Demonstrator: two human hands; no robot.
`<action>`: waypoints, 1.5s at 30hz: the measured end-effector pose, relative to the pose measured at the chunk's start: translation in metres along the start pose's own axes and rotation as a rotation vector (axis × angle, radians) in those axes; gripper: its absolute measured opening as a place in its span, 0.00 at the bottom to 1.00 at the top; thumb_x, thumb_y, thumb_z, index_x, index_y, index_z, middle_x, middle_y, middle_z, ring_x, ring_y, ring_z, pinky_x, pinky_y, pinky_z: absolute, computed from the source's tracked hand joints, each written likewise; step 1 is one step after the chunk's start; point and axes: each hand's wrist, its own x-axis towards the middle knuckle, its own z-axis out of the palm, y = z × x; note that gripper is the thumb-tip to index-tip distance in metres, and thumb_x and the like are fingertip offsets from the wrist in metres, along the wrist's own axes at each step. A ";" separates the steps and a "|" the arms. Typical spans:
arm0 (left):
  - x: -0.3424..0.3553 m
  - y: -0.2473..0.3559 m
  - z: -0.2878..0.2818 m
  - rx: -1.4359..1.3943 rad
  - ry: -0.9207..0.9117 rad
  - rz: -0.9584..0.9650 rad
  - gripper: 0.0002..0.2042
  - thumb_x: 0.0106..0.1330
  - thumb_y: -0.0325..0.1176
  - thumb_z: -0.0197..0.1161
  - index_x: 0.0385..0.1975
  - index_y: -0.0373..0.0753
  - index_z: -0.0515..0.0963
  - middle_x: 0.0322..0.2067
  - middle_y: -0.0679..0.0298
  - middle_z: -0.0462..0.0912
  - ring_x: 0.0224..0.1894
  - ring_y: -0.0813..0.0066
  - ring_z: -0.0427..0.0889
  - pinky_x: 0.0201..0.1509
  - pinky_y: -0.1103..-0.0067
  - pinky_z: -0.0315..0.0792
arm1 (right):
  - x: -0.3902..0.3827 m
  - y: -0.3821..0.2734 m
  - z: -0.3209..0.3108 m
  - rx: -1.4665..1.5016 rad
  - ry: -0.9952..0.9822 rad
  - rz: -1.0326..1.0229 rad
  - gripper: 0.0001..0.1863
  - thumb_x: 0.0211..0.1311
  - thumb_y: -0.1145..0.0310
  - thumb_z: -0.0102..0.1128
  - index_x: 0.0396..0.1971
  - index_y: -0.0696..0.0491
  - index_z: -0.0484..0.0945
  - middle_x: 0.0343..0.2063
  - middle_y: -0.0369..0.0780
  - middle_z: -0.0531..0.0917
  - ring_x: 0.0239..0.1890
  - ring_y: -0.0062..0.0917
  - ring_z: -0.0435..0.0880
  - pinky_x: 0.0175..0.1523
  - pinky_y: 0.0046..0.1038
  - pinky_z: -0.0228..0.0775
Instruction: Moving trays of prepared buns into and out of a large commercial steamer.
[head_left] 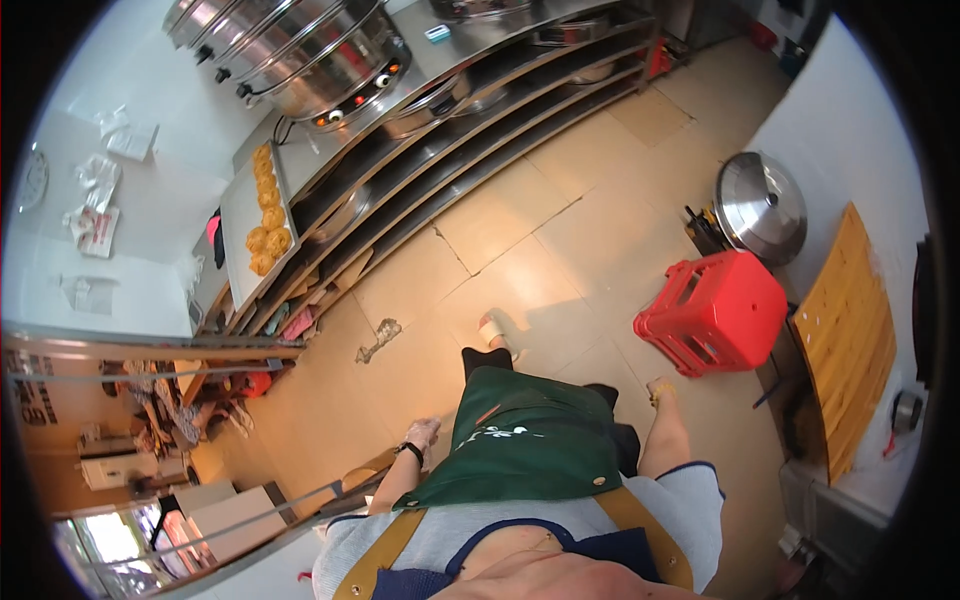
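My left hand, with a black band on its wrist, hangs at the left side of my green apron. Its fingers look loose and slightly bent, and I see nothing in them. On the other side my right hand hangs low, a yellowish band at its wrist. That hand is small and seen from above, so its fingers are hard to make out. A red plastic stool stands just beyond it, apart from it. Neither hand touches anything that I can see.
A steel counter with shelves curves along the far side, bearing a stacked steamer and a tray of golden-brown baked pieces. At right are a round metal lid and a wooden board. The tiled floor has a damaged patch.
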 end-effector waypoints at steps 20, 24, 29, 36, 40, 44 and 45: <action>0.184 0.193 -0.038 0.071 -0.044 -0.119 0.19 0.54 0.48 0.54 0.31 0.35 0.73 0.19 0.63 0.75 0.21 0.76 0.75 0.28 0.79 0.69 | 0.088 -0.671 -0.135 -0.323 0.145 -0.898 0.38 0.48 0.69 0.50 0.57 0.58 0.41 0.55 0.49 0.57 0.54 0.38 0.61 0.56 0.31 0.56; 0.160 0.345 -0.057 -0.372 0.035 -0.049 0.16 0.56 0.44 0.54 0.33 0.36 0.73 0.22 0.67 0.75 0.25 0.81 0.72 0.29 0.82 0.67 | 0.117 -0.783 -0.147 -0.461 0.199 -0.925 0.38 0.50 0.73 0.45 0.58 0.55 0.35 0.50 0.48 0.62 0.47 0.38 0.69 0.49 0.33 0.63; 0.177 0.355 -0.045 -0.371 0.034 -0.140 0.15 0.58 0.42 0.53 0.35 0.36 0.72 0.25 0.68 0.74 0.28 0.84 0.71 0.31 0.85 0.66 | 0.182 -0.868 -0.139 -0.420 0.425 -1.030 0.25 0.51 0.70 0.42 0.52 0.56 0.54 0.43 0.48 0.70 0.43 0.38 0.72 0.45 0.33 0.66; 0.160 0.291 -0.019 -0.257 -0.113 -0.459 0.12 0.58 0.38 0.52 0.34 0.36 0.72 0.23 0.69 0.74 0.26 0.85 0.73 0.31 0.86 0.67 | 0.239 -0.925 -0.121 -0.269 0.784 -1.326 0.15 0.49 0.63 0.45 0.33 0.54 0.74 0.36 0.45 0.76 0.43 0.35 0.72 0.45 0.32 0.66; 0.161 0.269 0.000 -0.557 -0.176 -0.591 0.10 0.57 0.35 0.54 0.34 0.35 0.72 0.23 0.70 0.74 0.21 0.86 0.72 0.26 0.89 0.66 | 0.246 -0.918 -0.112 -0.274 0.827 -1.385 0.13 0.48 0.64 0.46 0.32 0.52 0.74 0.34 0.43 0.77 0.38 0.36 0.75 0.42 0.32 0.67; 0.165 0.289 0.007 -0.394 -0.117 -0.466 0.12 0.58 0.36 0.53 0.35 0.34 0.72 0.24 0.69 0.75 0.24 0.86 0.72 0.28 0.89 0.67 | 0.243 -0.894 -0.098 -0.649 0.585 -1.398 0.11 0.46 0.68 0.47 0.28 0.54 0.75 0.30 0.43 0.78 0.31 0.34 0.78 0.36 0.34 0.70; 0.170 0.293 0.009 -0.415 -0.093 -0.466 0.12 0.58 0.36 0.53 0.36 0.34 0.72 0.24 0.69 0.75 0.25 0.86 0.73 0.28 0.89 0.67 | 0.236 -0.884 -0.093 -0.571 0.628 -1.422 0.09 0.46 0.70 0.46 0.26 0.55 0.75 0.28 0.44 0.78 0.29 0.33 0.78 0.32 0.34 0.70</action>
